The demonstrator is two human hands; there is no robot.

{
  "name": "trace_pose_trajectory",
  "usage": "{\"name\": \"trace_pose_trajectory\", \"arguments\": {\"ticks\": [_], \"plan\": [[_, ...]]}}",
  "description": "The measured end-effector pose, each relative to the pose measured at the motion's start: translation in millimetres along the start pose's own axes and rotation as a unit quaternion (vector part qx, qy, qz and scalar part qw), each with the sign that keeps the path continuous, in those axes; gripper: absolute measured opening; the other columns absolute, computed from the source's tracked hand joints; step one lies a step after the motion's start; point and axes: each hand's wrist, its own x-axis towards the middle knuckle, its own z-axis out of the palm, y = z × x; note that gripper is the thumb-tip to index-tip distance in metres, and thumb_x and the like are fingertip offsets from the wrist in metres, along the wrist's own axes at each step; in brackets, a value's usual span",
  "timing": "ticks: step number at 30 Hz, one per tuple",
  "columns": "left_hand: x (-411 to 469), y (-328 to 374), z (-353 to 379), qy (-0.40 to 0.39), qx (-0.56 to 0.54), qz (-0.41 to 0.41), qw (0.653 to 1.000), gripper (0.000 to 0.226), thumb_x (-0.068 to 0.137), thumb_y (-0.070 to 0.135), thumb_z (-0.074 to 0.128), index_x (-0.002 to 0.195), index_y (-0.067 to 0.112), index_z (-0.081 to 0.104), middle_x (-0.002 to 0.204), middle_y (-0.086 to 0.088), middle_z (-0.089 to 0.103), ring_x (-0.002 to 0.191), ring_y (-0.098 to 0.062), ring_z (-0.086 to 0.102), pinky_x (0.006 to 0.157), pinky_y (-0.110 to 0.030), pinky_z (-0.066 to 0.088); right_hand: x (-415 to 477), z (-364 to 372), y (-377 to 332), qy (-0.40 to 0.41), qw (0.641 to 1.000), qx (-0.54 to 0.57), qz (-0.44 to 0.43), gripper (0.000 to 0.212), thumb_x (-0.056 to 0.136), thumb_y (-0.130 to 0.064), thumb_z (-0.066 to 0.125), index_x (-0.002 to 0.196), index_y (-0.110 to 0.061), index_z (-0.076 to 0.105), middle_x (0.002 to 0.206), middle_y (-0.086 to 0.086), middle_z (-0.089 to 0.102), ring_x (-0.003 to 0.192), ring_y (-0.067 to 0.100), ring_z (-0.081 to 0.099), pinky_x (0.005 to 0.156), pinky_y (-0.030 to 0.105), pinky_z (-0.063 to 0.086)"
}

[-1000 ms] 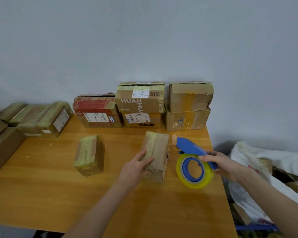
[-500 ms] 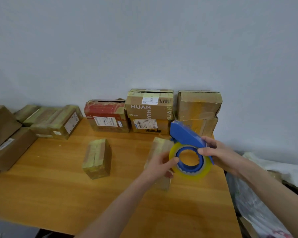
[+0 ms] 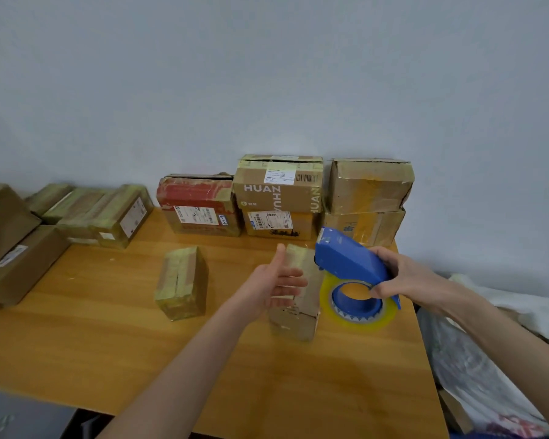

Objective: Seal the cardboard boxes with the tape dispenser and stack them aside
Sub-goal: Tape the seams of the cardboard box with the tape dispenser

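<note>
A small cardboard box (image 3: 301,312) stands on end on the wooden table (image 3: 108,337), right of centre. My left hand (image 3: 274,282) is open, fingers spread, just left of the box's upper part. My right hand (image 3: 403,277) grips a blue tape dispenser (image 3: 349,261) carrying a roll of clear yellowish tape (image 3: 355,312). The dispenser is held at the box's right side, its nose near the box's top. A second small taped box (image 3: 183,282) lies further left on the table.
Stacked boxes line the wall: a red-topped box (image 3: 200,202), a "HUAN" box (image 3: 278,190) on another, and two brown boxes (image 3: 370,185) at the right. More taped boxes (image 3: 108,213) and brown parcels (image 3: 13,248) sit at the left. White plastic bags (image 3: 488,359) lie beyond the table's right edge.
My left hand let go of the box's side, went to the tape roll, then drew back open. My right hand swung the dispenser up and against the box's right side.
</note>
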Motion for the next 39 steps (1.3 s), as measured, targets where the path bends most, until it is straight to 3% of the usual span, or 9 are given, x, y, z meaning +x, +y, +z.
{"name": "trace_pose_trajectory", "arguments": {"ticks": [2,5,8,12,18,25,29,35,39], "plan": [[0.2,5.4,2.9,-0.018,-0.004,-0.007,1.0,0.073,0.073,0.077,0.045,0.101,0.014,0.069,0.093,-0.001,0.075,0.079,-0.012,0.072,0.062,-0.025,0.054,-0.4,3.2,-4.7,-0.013,1.0,-0.019,-0.003,0.075,0.044,-0.034,0.076,0.117,-0.033,0.056,0.108,-0.003,0.062,0.094,0.01,0.065,0.073,0.022,0.051],[0.5,9.5,6.6,0.016,0.001,0.032,0.999,0.047,0.065,0.053,0.073,0.087,0.011,0.072,0.075,0.002,0.072,0.06,-0.006,0.064,0.056,-0.019,0.05,-2.7,7.5,-9.2,-0.023,0.999,-0.048,-0.004,0.071,0.051,-0.028,0.077,0.118,-0.036,0.053,0.11,-0.004,0.06,0.093,0.007,0.064,0.074,0.022,0.051],[3.6,5.8,5.2,0.079,0.038,0.074,0.993,0.015,0.085,0.027,0.069,0.081,0.013,0.071,0.059,0.006,0.066,0.052,-0.003,0.056,0.051,-0.015,0.047,-5.5,17.7,-15.6,-0.02,0.995,-0.097,-0.002,0.066,0.058,-0.035,0.082,0.115,-0.039,0.05,0.11,-0.009,0.059,0.09,0.001,0.064,0.071,0.017,0.051],[7.5,-9.1,1.5,0.128,0.14,0.094,0.977,0.019,0.093,0.022,0.061,0.075,0.018,0.069,0.064,0.002,0.064,0.057,-0.006,0.055,0.048,-0.013,0.046,-5.0,36.7,-19.1,0.022,0.972,-0.229,-0.038,0.066,0.068,-0.042,0.084,0.123,-0.037,0.048,0.11,-0.015,0.058,0.096,0.006,0.06,0.079,0.026,0.055],[-3.0,-23.6,-44.0,0.159,0.14,0.097,0.972,0.019,0.089,0.024,0.067,0.076,0.011,0.073,0.061,0.004,0.065,0.059,-0.009,0.054,0.051,-0.018,0.046,-19.5,35.4,-4.8,0.016,0.968,-0.249,-0.023,0.062,0.063,-0.047,0.076,0.118,-0.043,0.048,0.106,-0.016,0.06,0.095,0.007,0.061,0.081,0.031,0.055],[3.7,-42.0,-59.5,0.191,0.187,0.101,0.958,0.026,0.09,0.023,0.066,0.068,0.011,0.073,0.062,0.0,0.066,0.058,-0.012,0.055,0.047,-0.018,0.047,-36.5,30.1,19.1,0.029,0.975,-0.218,0.01,0.054,0.065,-0.041,0.077,0.109,-0.047,0.047,0.102,-0.018,0.059,0.088,-0.005,0.06,0.067,0.013,0.049],[12.0,-44.7,-82.0,0.228,0.224,0.108,0.941,0.027,0.091,0.024,0.065,0.067,0.012,0.071,0.067,-0.001,0.065,0.065,-0.014,0.059,0.047,-0.019,0.047,-40.3,23.0,33.0,0.045,0.964,-0.256,0.047,0.055,0.071,-0.031,0.082,0.112,-0.043,0.047,0.101,-0.017,0.06,0.088,0.001,0.062,0.072,0.019,0.051],[28.2,-56.9,-76.0,0.224,0.276,0.116,0.928,0.027,0.09,0.027,0.066,0.064,0.019,0.069,0.062,0.003,0.064,0.059,-0.011,0.059,0.044,-0.016,0.048,-37.4,27.9,56.4,0.058,0.958,-0.267,0.088,0.06,0.069,-0.035,0.08,0.117,-0.042,0.045,0.097,-0.019,0.06,0.085,0.002,0.062,0.072,0.022,0.052],[39.9,-67.3,-64.1,0.226,0.303,0.088,0.921,0.028,0.09,0.03,0.066,0.065,0.018,0.068,0.061,0.004,0.064,0.056,-0.011,0.059,0.048,-0.022,0.053,-27.3,36.6,68.2,0.052,0.948,-0.296,0.107,0.065,0.071,-0.039,0.078,0.123,-0.041,0.04,0.099,-0.016,0.059,0.085,0.004,0.06,0.07,0.023,0.051]]}}
